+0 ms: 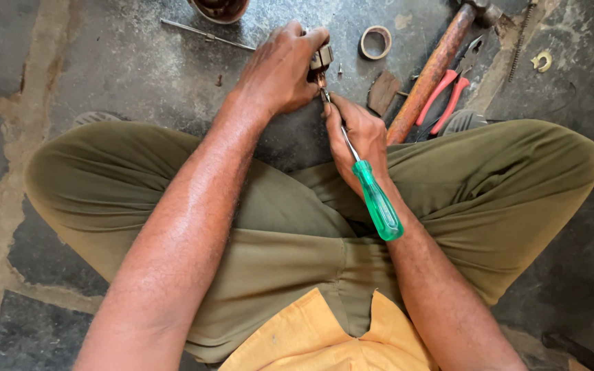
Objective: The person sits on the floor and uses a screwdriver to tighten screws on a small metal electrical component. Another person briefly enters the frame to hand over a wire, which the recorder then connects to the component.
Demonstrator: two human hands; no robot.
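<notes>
My left hand (pixel 280 72) is closed around a small metal part (pixel 321 58), steadying it just above my right hand (pixel 359 134), which pinches the shaft of the green-handled screwdriver (pixel 377 200) near its tip for control, pliers (pixel 452 89) lying rightward.
</notes>
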